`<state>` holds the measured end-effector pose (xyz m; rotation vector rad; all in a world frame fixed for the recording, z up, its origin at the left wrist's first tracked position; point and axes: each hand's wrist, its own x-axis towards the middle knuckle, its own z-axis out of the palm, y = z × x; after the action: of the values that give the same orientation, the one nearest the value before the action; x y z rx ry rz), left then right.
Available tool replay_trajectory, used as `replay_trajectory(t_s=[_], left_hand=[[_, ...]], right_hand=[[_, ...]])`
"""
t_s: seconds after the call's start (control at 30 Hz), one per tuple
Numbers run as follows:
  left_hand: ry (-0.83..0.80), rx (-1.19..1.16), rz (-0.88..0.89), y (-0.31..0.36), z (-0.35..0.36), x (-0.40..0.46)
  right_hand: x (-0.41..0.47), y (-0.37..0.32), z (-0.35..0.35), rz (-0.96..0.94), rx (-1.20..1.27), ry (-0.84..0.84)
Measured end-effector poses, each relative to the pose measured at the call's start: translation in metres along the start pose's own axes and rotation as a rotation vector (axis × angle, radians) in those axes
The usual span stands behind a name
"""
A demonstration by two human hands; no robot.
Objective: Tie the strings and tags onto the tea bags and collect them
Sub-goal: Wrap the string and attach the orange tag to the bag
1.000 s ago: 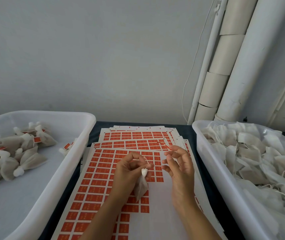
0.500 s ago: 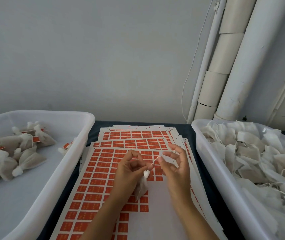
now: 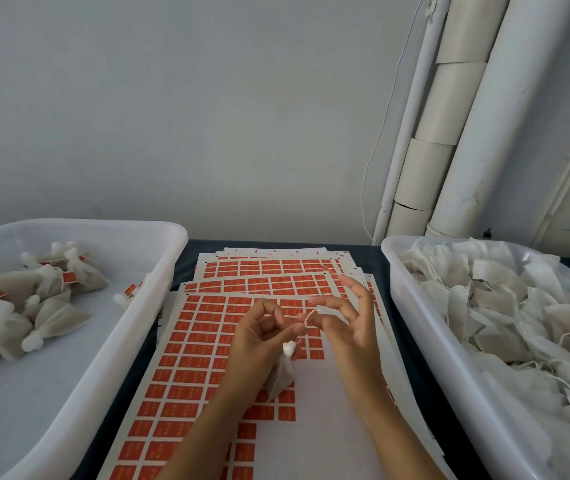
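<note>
At frame centre, the left hand (image 3: pixel 259 336) pinches the small, limp white paper tea bag (image 3: pixel 281 374) by its gathered neck. The right hand (image 3: pixel 347 327) pinches its thin white string (image 3: pixel 306 318). Light and probably tearable, it is best gripped at the neck.

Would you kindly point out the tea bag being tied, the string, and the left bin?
tea bag (image 3: pixel 282 375), head view, its hanging body.
string (image 3: pixel 307 318), head view, loop between fingertips.
left bin (image 3: pixel 159 292), head view, right rim.

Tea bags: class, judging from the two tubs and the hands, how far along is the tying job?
Done: a small pile of tagged bags in the left tub. In hand: the left hand holds one tea bag while the right hand pinches its string. Left: the right tub, heaped with untied bags.
</note>
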<state>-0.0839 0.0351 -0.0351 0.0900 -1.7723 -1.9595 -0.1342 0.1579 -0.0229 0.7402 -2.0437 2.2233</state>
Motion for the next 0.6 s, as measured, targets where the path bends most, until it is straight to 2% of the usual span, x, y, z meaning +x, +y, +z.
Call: replay_trajectory(t_s=[0.1, 0.17, 0.43, 0.6], left_hand=[[0.012, -0.018, -0.005, -0.0003, -0.0008, 0.0000], [0.015, -0.017, 0.005, 0.0004, -0.0006, 0.0000], [-0.118, 0.004, 0.051, 0.0043, 0.0007, -0.0020], [-0.195, 0.011, 0.035, 0.0051, 0.0021, -0.0036]], right_hand=[[-0.0001, 0.0007, 0.0004, 0.043, 0.033, -0.124], [-0.0010, 0.0017, 0.0023, 0.050, 0.036, -0.142], [0.0026, 0.0013, -0.0025, 0.029, 0.023, 0.069], [0.0020, -0.0020, -0.0024, -0.001, 0.013, 0.106]])
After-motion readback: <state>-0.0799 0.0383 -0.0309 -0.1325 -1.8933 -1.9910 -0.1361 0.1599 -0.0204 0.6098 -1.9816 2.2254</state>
